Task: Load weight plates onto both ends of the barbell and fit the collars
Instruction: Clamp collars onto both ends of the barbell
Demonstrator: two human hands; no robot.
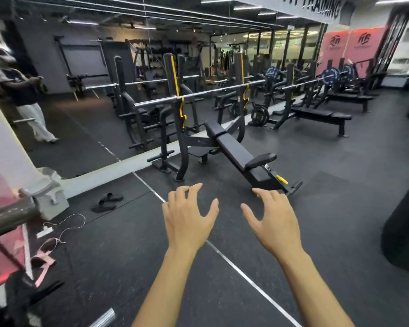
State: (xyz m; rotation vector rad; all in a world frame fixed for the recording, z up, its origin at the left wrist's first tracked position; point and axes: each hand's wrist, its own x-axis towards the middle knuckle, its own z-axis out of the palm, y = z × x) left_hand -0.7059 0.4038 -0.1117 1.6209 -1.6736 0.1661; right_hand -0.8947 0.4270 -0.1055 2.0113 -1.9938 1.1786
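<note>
Both arms are reaching forward over the black rubber floor (340,208), the left hand (187,220) and right hand (273,223) hovering side by side with fingers spread and loosely bent, gripping nothing. Ahead, the bare barbell (210,92) is resting on the yellow-lined rack (177,95) above the incline bench (236,149), facing the wall mirror (85,74). A black plate (259,116) is sitting beyond the rack, and sandals (106,201) are lying at left

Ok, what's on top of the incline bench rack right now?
An empty barbell rests across the rack, with no plates or collars on either visible sleeve. Both hands hover empty in front. The bar's far end runs behind the right upright.
</note>
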